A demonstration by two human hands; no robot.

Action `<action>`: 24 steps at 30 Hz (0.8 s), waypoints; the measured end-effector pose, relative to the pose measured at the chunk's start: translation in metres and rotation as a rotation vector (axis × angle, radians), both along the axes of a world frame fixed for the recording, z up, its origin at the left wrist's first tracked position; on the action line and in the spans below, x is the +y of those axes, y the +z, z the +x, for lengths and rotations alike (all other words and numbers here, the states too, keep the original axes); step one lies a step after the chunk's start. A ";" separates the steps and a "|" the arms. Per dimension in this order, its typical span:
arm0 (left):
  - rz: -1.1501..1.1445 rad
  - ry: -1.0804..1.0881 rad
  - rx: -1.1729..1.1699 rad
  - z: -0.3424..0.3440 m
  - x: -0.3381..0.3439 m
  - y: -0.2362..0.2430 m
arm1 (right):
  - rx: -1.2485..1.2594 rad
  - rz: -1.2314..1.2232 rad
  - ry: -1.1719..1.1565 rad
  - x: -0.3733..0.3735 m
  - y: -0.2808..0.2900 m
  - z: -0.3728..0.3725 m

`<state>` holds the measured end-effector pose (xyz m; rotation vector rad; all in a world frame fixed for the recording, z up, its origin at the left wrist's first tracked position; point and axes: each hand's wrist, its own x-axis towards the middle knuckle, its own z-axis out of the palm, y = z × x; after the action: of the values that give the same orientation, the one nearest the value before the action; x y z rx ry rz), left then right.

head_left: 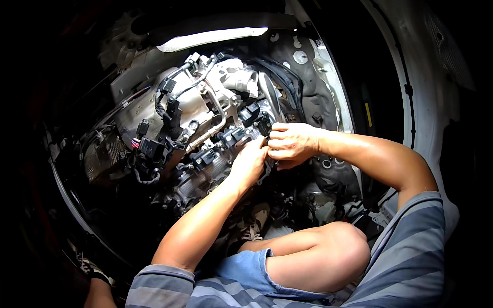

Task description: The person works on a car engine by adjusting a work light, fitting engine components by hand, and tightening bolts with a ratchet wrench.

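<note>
An exposed engine [177,110] fills the middle of the view, lit brightly from above. At its right end my two hands meet. My left hand [250,163] has its fingers bent and pinched together at the engine's edge. Beside it, almost touching, my right hand [294,143] is closed with the fingers curled inward. Whatever lies between the fingertips is hidden. Just beyond the hands sits a black connector-like part [250,114]. Left of my left hand, black ignition coils [204,158] stand in a row along the engine.
A black wiring harness [169,105] with loose plugs lies over the engine's left part. Dark hoses [287,77] curve down behind the hands. The pale body edge [336,97] runs along the right. My bent knee [345,246] and a shoe [259,218] are close below.
</note>
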<state>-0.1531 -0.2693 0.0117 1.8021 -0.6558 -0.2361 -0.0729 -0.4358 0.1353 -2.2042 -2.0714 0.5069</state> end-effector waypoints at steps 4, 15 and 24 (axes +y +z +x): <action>-0.043 -0.017 -0.005 0.000 0.001 -0.007 | -0.027 0.238 -0.096 0.003 -0.010 -0.001; -0.012 0.005 -0.010 0.001 0.006 0.000 | -0.246 0.334 -0.733 0.015 -0.029 -0.047; 0.110 0.079 -0.247 0.003 0.000 -0.001 | -0.120 0.005 -0.417 0.004 0.001 -0.022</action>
<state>-0.1506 -0.2691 0.0110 1.9772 -0.7542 0.0052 -0.0952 -0.4316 0.1367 -2.6189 -1.5802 0.3366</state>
